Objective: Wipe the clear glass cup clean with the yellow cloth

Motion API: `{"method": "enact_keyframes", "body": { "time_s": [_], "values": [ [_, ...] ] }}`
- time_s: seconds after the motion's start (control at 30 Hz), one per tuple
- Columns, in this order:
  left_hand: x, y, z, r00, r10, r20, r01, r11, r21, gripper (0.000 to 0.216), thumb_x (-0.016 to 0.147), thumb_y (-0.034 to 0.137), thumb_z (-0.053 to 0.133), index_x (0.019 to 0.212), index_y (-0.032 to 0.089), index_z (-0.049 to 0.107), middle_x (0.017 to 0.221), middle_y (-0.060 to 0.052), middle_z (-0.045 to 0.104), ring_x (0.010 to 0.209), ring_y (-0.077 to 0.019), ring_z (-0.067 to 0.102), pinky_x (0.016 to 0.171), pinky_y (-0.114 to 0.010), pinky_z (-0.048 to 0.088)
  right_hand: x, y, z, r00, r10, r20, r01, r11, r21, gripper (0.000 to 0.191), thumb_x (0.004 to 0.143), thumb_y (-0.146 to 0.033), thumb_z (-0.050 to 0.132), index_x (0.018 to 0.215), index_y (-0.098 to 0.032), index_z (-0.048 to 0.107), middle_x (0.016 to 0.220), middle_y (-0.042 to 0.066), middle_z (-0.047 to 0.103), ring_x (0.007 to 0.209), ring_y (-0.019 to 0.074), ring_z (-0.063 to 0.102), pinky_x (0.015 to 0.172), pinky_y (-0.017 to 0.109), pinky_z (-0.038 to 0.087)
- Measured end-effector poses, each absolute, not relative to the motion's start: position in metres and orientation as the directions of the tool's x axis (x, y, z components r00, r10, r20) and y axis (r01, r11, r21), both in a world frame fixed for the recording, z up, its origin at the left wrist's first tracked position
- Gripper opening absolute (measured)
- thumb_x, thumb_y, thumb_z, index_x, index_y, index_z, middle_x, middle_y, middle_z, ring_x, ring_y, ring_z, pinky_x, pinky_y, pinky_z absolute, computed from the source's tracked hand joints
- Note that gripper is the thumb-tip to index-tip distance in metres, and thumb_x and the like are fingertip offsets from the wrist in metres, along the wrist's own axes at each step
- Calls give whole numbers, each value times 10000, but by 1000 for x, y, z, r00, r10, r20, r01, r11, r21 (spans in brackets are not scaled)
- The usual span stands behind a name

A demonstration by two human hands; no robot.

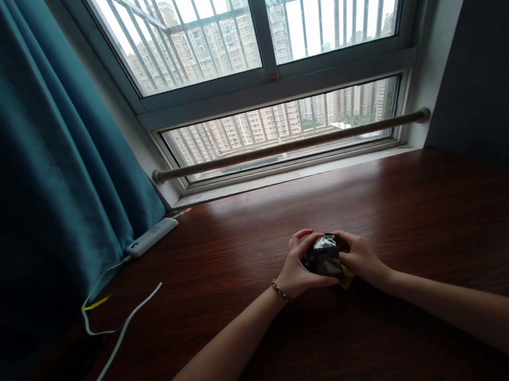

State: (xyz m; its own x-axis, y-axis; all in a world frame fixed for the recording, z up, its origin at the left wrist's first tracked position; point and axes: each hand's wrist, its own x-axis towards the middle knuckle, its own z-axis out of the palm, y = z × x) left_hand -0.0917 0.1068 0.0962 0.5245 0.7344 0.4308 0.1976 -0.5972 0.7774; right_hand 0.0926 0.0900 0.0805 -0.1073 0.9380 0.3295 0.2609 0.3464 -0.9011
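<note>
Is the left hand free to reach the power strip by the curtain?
Probably not yet: the left hand and right hand both grip the dark packet. The desk towards the power strip looks unobstructed.

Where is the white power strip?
In the head view, the white power strip lies at the wooden table's far left, beside the teal curtain, below the window.

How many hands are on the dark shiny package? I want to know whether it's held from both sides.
2. The left hand cups the small dark crinkled shiny package from its left side, and the right hand grips it from its right, just above the dark brown wooden table.
</note>
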Motion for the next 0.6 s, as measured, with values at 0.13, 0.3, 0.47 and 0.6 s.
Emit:
{"method": "enact_keyframes", "body": {
  "time_s": [0.13,0.3,0.47,0.6],
  "values": [
    [-93,114,93,559,734,386,205,-573,793,672,557,486,737,1127,171,570,1239,-121,393,1184,-288,357,1017,-427,283,92,88,84,-91,932,351,346,360,-867,198,726,-177,503,895,-123,592,821,38,600,751,179,549,666,261,408],
    [-88,108,87,549,717,430,241,-628,740,791,692,566,594,1333,170,354,1303,-141,318,1229,-288,298,1044,-434,212,92,89,83,-60,929,366,398,358,-845,191,745,-223,468,862,-128,586,789,37,593,721,180,537,643,265,385],
    [-83,96,88,520,688,505,291,-699,653,1109,493,498,765,1391,200,188,1311,-135,333,1212,-287,322,1045,-425,216,93,91,81,-46,938,342,379,334,-863,165,746,-250,458,806,-123,546,730,33,566,671,169,506,596,257,364],
    [-86,91,96,489,686,538,325,-716,618,965,533,463,756,1345,229,288,1264,-105,433,1162,-263,402,1060,-429,168,93,91,82,-134,938,319,377,346,-859,190,682,-211,525,850,-123,533,745,19,568,675,158,512,599,240,375]
  ]
}}
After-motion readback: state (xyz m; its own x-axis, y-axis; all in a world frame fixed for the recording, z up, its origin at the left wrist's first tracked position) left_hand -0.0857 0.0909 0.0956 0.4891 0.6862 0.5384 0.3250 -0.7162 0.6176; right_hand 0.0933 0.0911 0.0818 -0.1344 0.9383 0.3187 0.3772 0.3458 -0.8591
